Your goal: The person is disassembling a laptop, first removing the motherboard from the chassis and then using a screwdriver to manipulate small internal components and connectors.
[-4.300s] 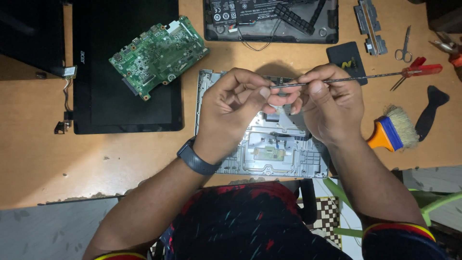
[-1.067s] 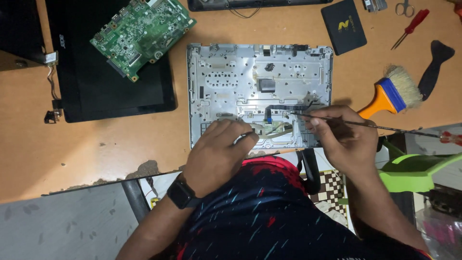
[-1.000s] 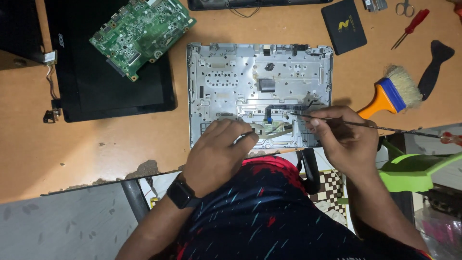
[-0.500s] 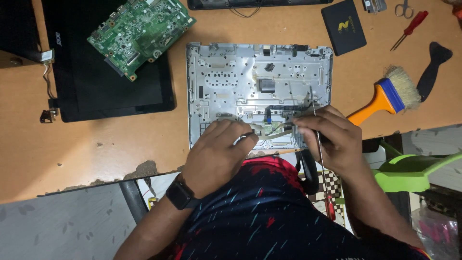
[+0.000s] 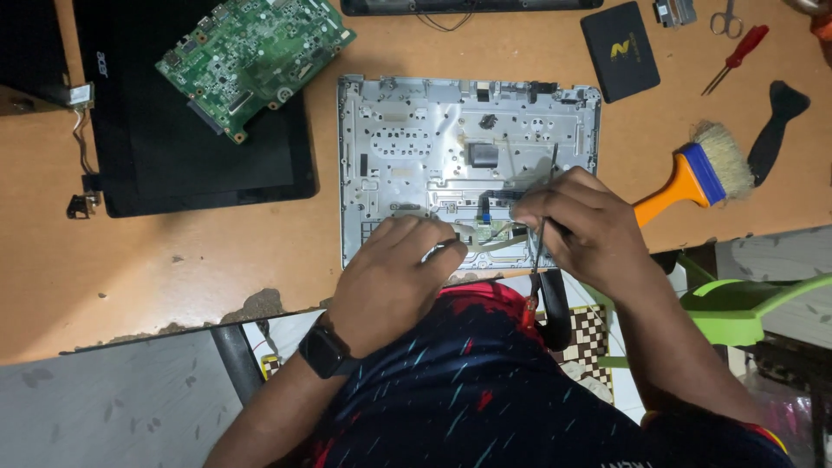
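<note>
- As it lies flat on the tabletop [image 5: 217, 260], the silver laptop palmrest frame [image 5: 416, 130] stretches left to right directly ahead of both hands.
- The left hand [image 5: 390, 277] presses, fingers curled, on its near edge.
- The right hand [image 5: 589, 230] pinches a thin screwdriver [image 5: 542, 234], shaft pointing away, tip on the frame.

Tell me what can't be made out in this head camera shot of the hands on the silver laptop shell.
- Screwdriver tip contact: too thin to tell what it touches on the silver laptop shell.
- Left hand fingertips: curled under, what they pinch is hidden.
- Right hand covers the shell's near right corner.
- Scissors and black tray: cut off by the top edge.
</note>
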